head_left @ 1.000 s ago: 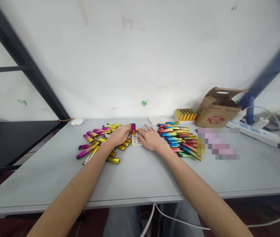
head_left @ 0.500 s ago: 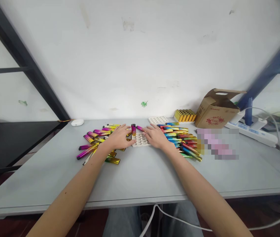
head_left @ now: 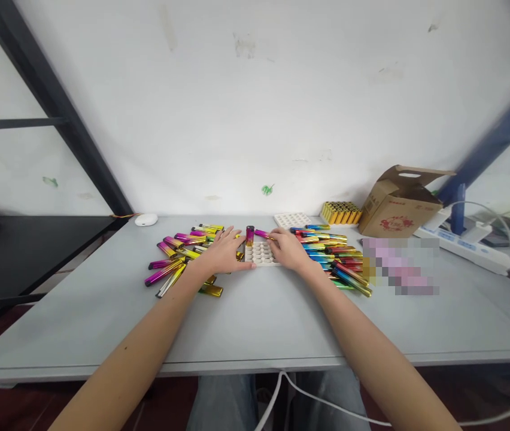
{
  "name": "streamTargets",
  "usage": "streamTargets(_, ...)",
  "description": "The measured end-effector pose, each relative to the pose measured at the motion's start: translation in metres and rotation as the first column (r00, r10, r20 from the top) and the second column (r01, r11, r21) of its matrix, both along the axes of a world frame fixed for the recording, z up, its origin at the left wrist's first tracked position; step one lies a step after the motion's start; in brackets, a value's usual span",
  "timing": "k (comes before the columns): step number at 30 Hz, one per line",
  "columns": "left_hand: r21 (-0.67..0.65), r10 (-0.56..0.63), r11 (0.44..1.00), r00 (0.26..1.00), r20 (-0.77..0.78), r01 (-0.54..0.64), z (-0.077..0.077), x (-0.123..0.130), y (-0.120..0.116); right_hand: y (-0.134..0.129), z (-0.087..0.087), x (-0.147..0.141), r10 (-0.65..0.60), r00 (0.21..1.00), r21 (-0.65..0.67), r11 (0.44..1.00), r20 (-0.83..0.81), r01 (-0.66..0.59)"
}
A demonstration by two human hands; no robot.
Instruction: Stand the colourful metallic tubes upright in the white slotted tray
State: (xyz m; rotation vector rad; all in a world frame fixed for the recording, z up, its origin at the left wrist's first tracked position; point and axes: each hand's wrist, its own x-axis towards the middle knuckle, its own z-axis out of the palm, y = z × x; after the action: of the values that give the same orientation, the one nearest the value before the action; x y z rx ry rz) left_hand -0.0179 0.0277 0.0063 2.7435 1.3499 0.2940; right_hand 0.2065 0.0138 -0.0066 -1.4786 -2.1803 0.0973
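Observation:
A white tray with rows of holes [head_left: 264,256] lies between my hands. One purple-and-gold lighter [head_left: 249,236] stands upright in its back left corner. My left hand [head_left: 225,254] is open, fingers spread, with the thumb at the tray's left edge. My right hand [head_left: 290,250] is closed on the end of another purple lighter [head_left: 263,234], which is tilted above the back of the tray. Loose shiny lighters, purple and yellow [head_left: 161,275], spread beside and partly under my left hand. Multicoloured lighters [head_left: 349,263] lie in a heap right of my right hand.
Behind the right heap are a second white tray [head_left: 291,219] and a tray full of upright yellow lighters [head_left: 342,212]. An open cardboard box [head_left: 394,209] and a white power strip [head_left: 466,246] stand at the right. A white case [head_left: 146,219] lies at the back left.
My right hand's fingers have drawn together on the purple lighter. My left fingers have spread, with the thumb reaching further along the tray's edge. The view has shifted slightly.

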Motion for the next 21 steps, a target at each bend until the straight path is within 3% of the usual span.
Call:
streamTargets(14, -0.057, 0.105, 0.993, 0.994, 0.026, -0.103, -0.0029, 0.0002, -0.0014, 0.0042, -0.0056, 0.0007, -0.089, 0.993, -0.038, 0.995, 0.079, 0.092)
streamTargets(18, -0.078, 0.105, 0.991, 0.994, -0.016, -0.106, -0.0044, 0.0, -0.0005, 0.0044, -0.0047, 0.0024, -0.088, 0.995, 0.017, 0.996, -0.056, 0.09)
streamTargets(21, -0.073, 0.099, 0.992, 0.994, -0.037, -0.102, -0.0065, -0.0014, 0.0004, 0.0053, 0.0, 0.0045, -0.113, 0.947, 0.09, 0.985, -0.301, 0.146)
